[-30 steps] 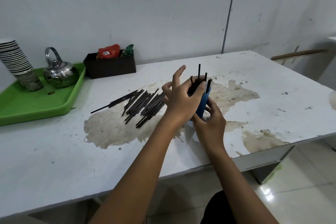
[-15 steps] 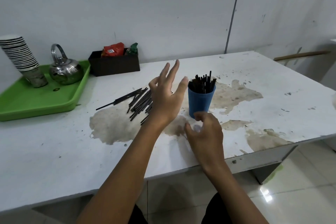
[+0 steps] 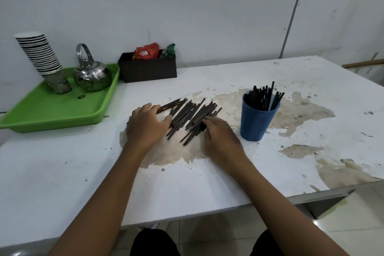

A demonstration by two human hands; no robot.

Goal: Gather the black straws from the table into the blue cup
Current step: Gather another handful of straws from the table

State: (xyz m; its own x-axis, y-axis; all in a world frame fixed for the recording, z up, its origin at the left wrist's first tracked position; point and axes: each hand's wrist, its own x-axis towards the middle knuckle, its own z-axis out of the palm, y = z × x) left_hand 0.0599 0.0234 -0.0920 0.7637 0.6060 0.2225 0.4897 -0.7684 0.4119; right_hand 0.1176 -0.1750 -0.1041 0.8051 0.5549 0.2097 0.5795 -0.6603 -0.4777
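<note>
A loose pile of black straws (image 3: 191, 117) lies on the stained white table (image 3: 207, 176), left of the blue cup (image 3: 256, 121). The cup stands upright and holds several black straws that stick out above its rim. My left hand (image 3: 146, 125) lies palm down against the pile's left side, fingers touching the straws. My right hand (image 3: 221, 138) rests at the pile's lower right edge, its fingertips curled onto the straw ends. Whether either hand has a straw gripped is hidden by the fingers.
A green tray (image 3: 56, 110) at the back left carries a metal kettle (image 3: 92, 74) and a stack of paper cups (image 3: 42, 58). A dark box (image 3: 148, 68) with snack packets stands against the wall. The table's front edge runs just below my forearms.
Both hands let go of the blue cup, left it standing on the table, and moved left and down onto the loose pile of straws.
</note>
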